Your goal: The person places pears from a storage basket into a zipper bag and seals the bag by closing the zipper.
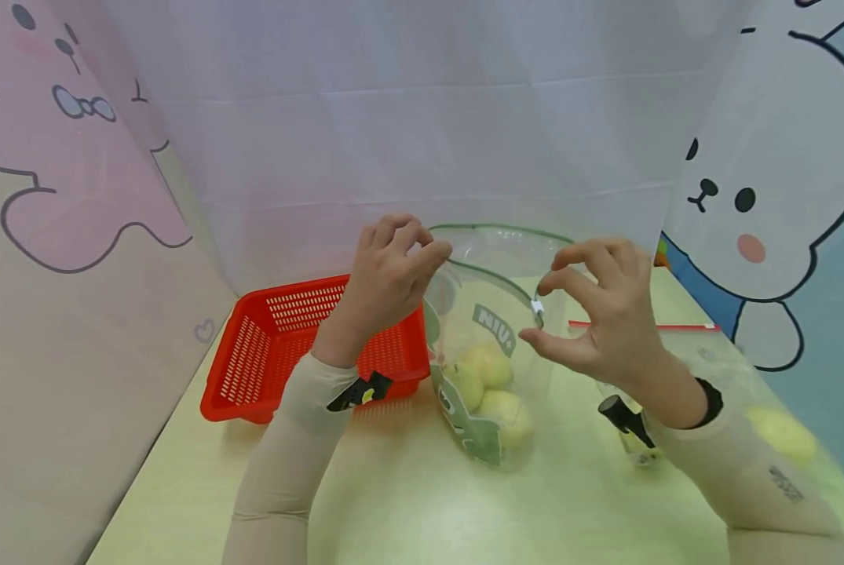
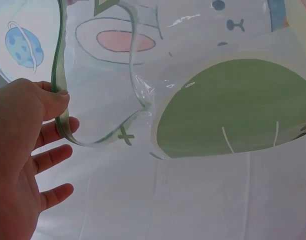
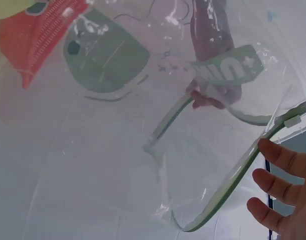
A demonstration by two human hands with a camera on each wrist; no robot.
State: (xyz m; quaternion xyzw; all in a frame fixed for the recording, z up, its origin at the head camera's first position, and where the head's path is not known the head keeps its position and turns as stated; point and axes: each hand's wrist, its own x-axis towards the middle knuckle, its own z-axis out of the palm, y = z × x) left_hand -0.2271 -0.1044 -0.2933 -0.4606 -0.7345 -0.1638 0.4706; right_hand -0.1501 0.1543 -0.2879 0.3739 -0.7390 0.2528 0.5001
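A clear zip bag (image 1: pixel 494 326) with a green rim, green printed shapes and a white slider (image 1: pixel 537 307) stands with its mouth parted. Inside lie several pale yellow round fruits (image 1: pixel 506 416), whose kind I cannot tell. My left hand (image 1: pixel 396 275) pinches the rim between thumb and index finger, its other fingers spread in the left wrist view. At the slider end, my right hand (image 1: pixel 598 306) is held in a C shape, thumb and index finger apart. One of its fingertips (image 3: pixel 264 145) touches the green rim (image 3: pixel 233 182). The right thumb is hidden in the right wrist view.
A red plastic basket (image 1: pixel 252 353) stands left of the bag, partly behind my left arm. To the right lies another clear bag with a red zip strip (image 1: pixel 648 326); a yellow fruit (image 1: pixel 782 433) shows there beside my right sleeve. White printed curtains surround the table (image 1: pixel 422 510).
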